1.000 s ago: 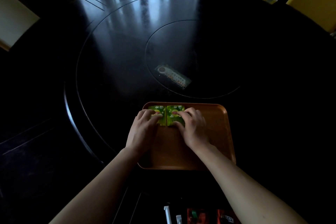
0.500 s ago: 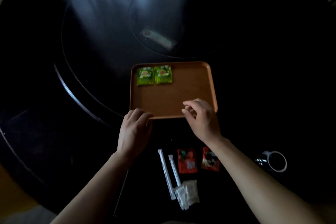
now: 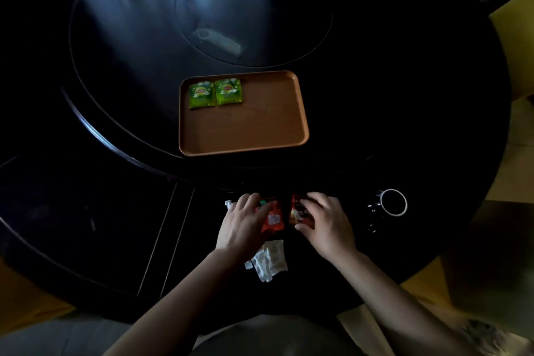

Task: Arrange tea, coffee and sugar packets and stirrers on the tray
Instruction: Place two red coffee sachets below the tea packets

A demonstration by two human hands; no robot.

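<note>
A brown tray (image 3: 245,136) lies on the dark round table with two green tea packets (image 3: 201,94) (image 3: 229,91) side by side in its far left corner. Nearer me, off the tray, lie two red coffee packets. My left hand (image 3: 242,225) covers the left red packet (image 3: 273,220), fingers curled onto it. My right hand (image 3: 326,225) pinches the right red packet (image 3: 297,212), thumb at its near edge. White sugar packets (image 3: 271,260) sit just below the hands. Only one white stirrer tip (image 3: 228,204) shows beside my left hand; the rest is hidden.
A dark mug with a white rim (image 3: 392,202) stands to the right of my right hand. A pale label (image 3: 219,40) lies on the table's inner disc beyond the tray. The table's near edge runs just below the sugar packets.
Both hands left the tea packets on the tray, drew back past its near edge and came down on the two red packets. The view tilted down toward me.
</note>
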